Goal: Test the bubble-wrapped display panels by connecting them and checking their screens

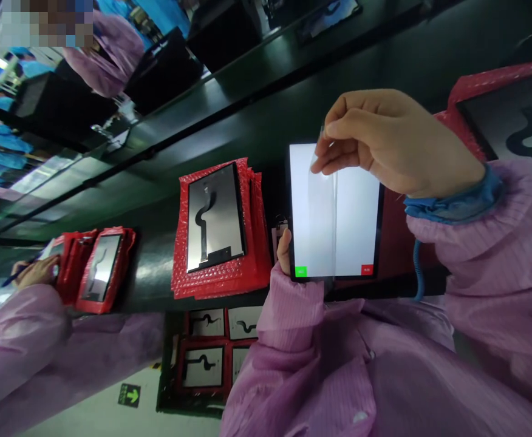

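My left hand (284,251) grips a lit display panel (357,224) by its lower left edge. Only the thumb side of that hand shows; its other fingers are hidden behind the panel. The panel glows white, with a small green box and a small red box in its bottom corners. Over the panel's upper part, my right hand (373,139) pinches the top of a strip of clear film (323,212). The film hangs down across the white screen; whether its lower part still sticks to the glass I cannot tell.
Left of the panel, a display part (214,218) with a black flex cable lies on stacked red bubble bags (257,261). Another (521,121) is at far right. A crate (168,388) below holds several more. A co-worker's hand (38,271) holds a pen beside red bags (127,243).
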The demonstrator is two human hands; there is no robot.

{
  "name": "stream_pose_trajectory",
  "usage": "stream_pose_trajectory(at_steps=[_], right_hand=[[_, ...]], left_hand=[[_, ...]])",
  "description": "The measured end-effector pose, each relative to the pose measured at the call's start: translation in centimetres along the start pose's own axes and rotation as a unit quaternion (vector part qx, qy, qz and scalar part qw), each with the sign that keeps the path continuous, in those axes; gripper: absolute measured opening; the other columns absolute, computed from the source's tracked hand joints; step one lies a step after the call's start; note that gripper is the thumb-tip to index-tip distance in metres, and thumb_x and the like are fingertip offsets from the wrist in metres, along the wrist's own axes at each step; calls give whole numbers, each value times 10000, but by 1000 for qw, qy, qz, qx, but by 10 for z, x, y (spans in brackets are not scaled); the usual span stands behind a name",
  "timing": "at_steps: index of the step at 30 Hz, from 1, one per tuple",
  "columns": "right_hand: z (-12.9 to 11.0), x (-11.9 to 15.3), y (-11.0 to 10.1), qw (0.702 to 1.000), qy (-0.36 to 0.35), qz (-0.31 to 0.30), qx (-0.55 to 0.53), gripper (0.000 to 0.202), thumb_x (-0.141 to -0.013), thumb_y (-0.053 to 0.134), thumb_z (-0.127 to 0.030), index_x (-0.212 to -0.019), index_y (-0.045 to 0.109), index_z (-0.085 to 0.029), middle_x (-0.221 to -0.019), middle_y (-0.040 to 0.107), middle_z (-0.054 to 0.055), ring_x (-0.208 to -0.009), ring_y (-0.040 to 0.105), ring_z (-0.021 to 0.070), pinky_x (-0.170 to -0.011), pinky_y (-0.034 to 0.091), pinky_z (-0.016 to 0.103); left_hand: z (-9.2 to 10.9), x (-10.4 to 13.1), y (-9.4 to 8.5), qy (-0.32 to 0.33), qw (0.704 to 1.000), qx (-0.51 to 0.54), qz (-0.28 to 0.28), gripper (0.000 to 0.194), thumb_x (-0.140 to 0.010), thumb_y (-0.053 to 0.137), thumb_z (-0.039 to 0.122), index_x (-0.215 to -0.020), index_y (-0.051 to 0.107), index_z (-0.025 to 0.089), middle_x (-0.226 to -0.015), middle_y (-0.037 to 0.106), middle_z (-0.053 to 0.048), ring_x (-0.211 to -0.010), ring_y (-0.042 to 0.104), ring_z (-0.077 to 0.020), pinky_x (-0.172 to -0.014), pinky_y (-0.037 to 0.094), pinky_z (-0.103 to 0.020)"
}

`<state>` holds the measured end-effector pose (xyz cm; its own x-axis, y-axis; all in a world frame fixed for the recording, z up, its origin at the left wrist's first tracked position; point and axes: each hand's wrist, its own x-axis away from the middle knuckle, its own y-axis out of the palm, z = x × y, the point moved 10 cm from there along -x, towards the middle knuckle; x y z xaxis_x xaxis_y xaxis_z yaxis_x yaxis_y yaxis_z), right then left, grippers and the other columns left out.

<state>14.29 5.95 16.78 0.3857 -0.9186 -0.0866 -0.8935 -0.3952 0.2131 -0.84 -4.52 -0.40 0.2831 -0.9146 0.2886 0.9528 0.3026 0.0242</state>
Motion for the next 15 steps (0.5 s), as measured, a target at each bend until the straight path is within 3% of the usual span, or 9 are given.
stream_pose_trajectory(at_steps=[4, 7, 9, 12, 15], right_hand=[[-1, 0, -2, 998, -2, 12, -60, 204, -907, 636, -246, -718, 570, -211, -842, 658, 22, -836, 690, 159, -857, 599, 303], [-14, 6, -1, 999, -14, 12, -34, 221, -911, 556, -183, -692, 558, -202, -789, 621, 9, -724, 625, 120, -678, 546, 248], [-29, 12, -7, 996, -34, 43, 73, 262, -888, 503, -125, -636, 510, -198, -698, 550, -4, -608, 508, 89, -538, 404, 248], [-50, 20, -18, 939, -43, 108, 323, 283, -873, 481, -127, -600, 482, -204, -654, 484, 3, -598, 437, 92, -535, 276, 315], [-49, 22, -27, 868, 3, 116, 483, 205, -891, 499, -218, -690, 537, -227, -780, 618, 28, -734, 567, 149, -666, 378, 357]], left_hand=[[-6, -4, -2, 9, 999, -26, -25, 702, -968, 355, 605, -1538, 450, 208, -1352, 687, -38, -1321, 613, -289, -1035, 599, -441], [-11, -7, -2, 2, 999, -3, -43, 728, -949, 355, 678, -1496, 506, 223, -1381, 668, -38, -1296, 634, -298, -1006, 618, -448], [-9, -6, -2, 5, 999, 19, -39, 747, -945, 328, 708, -1463, 545, 216, -1376, 671, -47, -1282, 644, -304, -1007, 615, -459], [-3, -4, 1, 22, 998, 50, -37, 736, -952, 335, 709, -1405, 606, 195, -1337, 697, -67, -1291, 636, -314, -1029, 598, -478], [-4, -5, 1, 11, 999, 34, -39, 679, -951, 399, 681, -1366, 642, 203, -1228, 753, -74, -1262, 655, -318, -1017, 606, -485]])
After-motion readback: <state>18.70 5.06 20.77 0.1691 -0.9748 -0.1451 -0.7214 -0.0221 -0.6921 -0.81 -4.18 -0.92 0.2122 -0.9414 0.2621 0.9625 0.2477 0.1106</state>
